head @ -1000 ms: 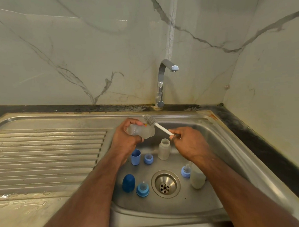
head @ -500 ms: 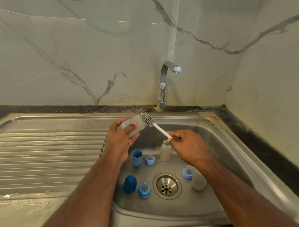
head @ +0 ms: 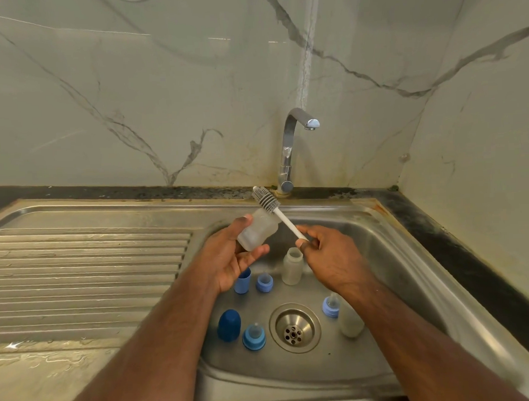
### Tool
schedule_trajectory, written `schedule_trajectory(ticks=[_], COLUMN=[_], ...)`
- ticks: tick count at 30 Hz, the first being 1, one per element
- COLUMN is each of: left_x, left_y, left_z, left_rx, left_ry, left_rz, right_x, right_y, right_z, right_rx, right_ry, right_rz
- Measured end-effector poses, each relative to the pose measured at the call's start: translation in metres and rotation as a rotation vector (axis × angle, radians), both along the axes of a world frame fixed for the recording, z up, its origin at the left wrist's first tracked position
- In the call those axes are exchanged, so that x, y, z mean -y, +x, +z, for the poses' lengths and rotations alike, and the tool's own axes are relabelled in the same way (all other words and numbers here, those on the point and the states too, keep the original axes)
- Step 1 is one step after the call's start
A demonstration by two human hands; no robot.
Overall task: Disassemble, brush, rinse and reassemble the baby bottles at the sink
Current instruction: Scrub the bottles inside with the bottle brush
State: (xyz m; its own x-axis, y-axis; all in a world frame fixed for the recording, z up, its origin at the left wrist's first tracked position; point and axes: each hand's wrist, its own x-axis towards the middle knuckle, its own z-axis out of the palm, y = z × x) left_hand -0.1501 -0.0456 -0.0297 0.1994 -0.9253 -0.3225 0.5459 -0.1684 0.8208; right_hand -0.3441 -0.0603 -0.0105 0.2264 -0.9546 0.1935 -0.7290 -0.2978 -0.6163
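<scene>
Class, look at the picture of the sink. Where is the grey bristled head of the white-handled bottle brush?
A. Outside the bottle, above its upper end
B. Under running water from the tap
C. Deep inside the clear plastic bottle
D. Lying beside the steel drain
A: the grey bristled head of the white-handled bottle brush, held by the right hand, is fully exposed above the clear plastic bottle in the left hand.

My right hand hides the brush handle's end; my forearm covers part of the right-hand bottle.
</scene>
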Motion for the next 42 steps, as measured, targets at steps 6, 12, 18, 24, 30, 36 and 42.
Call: schedule_trajectory(ticks=[6,12,18,24,30,36,42], left_x=[0.003,-0.001,-0.003,-0.002,0.002,0.003,0.007], left_y=[0.009,0.009,0.003,-0.001,0.005,0.015,0.019], left_z=[-0.004,-0.002,0.001,0.004,-0.001,-0.001,-0.005], left_rx=[-0.126,-0.172,-0.078,0.048,-0.082,-0.204,-0.263], left_ry=[0.025,0.064,0.041,-0.016,-0.011,0.008,-0.004], left_rz=[0.135,0.046,0.057,0.028,0.145,0.148,0.163], right_x=[0.004,0.008,0.007,0.005,0.001,0.008,-0.004], right_y=[-0.005,-0.008,-0.006,-0.003,0.005,-0.002,0.004], right_z=[-0.003,-0.007,-0.006,-0.006,-0.011,-0.006,-0.008], right_rx=[-0.003,0.004,-0.026,-0.026,0.014,-0.002,0.116], right_ry=[0.024,0.032,0.048,0.039,0.059,-0.008,0.058], right_rz=[0.034,0.044,0.035,0.036,0.125,0.061,0.156])
